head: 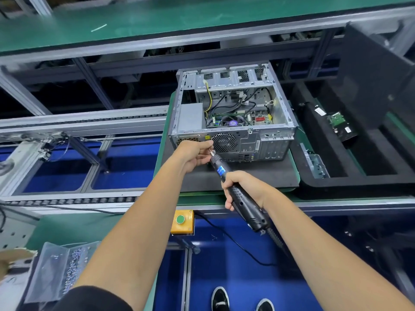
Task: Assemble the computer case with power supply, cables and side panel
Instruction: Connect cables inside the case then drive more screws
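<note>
— How were our hands set?

— Our right hand (238,187) gripped the black electric screwdriver (238,189), fingers wrapped round its body and its tip angled up toward the case's rear. Our left hand (195,154) pinched the bit end just beside that rear panel.

— And the computer case (233,117)?

— It lay on its side on a dark mat (258,173), open side up. We saw the power supply (190,118) at the left, with cables (226,102) and the board inside.
</note>
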